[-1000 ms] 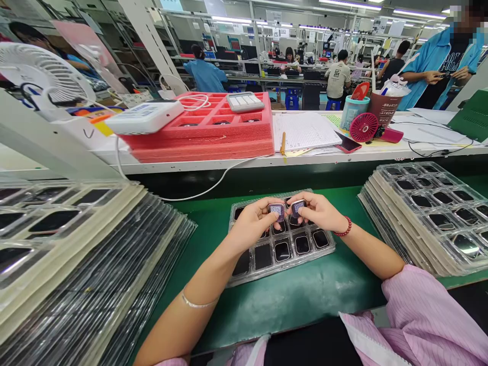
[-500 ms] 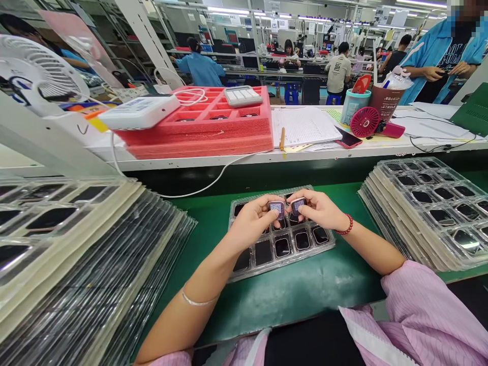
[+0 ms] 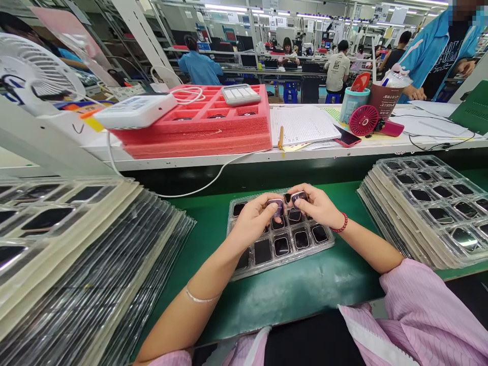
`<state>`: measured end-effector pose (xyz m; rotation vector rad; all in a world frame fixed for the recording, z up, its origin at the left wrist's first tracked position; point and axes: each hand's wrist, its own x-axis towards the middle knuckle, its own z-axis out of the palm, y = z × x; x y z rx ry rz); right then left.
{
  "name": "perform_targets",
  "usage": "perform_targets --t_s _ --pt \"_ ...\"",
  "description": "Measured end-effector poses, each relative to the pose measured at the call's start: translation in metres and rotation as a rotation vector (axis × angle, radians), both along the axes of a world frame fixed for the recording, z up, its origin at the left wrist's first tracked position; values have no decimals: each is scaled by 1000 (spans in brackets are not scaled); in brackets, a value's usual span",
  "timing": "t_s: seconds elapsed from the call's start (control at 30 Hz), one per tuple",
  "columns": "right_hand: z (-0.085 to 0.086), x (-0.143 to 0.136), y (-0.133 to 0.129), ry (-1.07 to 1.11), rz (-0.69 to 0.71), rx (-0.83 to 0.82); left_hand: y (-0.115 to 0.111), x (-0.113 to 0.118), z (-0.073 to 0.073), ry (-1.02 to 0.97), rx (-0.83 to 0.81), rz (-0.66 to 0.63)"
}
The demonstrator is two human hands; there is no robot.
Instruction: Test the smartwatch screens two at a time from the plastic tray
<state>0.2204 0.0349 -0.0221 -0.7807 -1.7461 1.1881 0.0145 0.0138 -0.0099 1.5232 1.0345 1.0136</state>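
My left hand (image 3: 252, 218) is closed on a small square smartwatch body (image 3: 279, 206), held between thumb and fingers. Another smartwatch body (image 3: 299, 196) is pinched in my right hand (image 3: 321, 207), close beside the first. Both hands hover over a clear plastic tray (image 3: 263, 265) whose compartments hold several black-faced watch bodies, such as one watch body (image 3: 281, 246) in the front row. My fingers and wrists hide part of the tray's back and left side.
Tall stacks of trays flank me: a left stack (image 3: 114, 254) and a right stack (image 3: 412, 229). On the shelf ahead sit red foam (image 3: 198, 140), a white box device (image 3: 137, 109), papers (image 3: 301, 127), a phone (image 3: 347, 136) and a pink fan (image 3: 363, 122). A person in blue stands behind it.
My right hand has risen slightly, tilting its watch body. The white codes seen on both watch bodies no longer show plainly. The person in blue has lowered a hand towards the shelf.
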Motion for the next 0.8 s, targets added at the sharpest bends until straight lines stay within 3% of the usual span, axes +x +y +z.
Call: perform_targets --t_s 0.1,0.2,0.3,0.47,0.57,0.67,0.8 --pt "1 1 0 -15 9 68 -1 1 2 -35 12 16" --pt "4 4 0 -33 71 -18 -2 2 4 -29 23 39" --pt "6 6 1 -35 44 -85 -3 1 4 -13 4 12" --pt "5 3 -2 -98 -86 122 -2 2 1 -22 -43 -5" --pt "8 2 -5 -126 -7 129 -2 2 3 -37 -27 -3" --pt "10 4 -4 -100 92 19 -2 1 5 -43 6 27" --pt "10 7 -3 -74 131 -31 -2 0 7 -45 2 21"
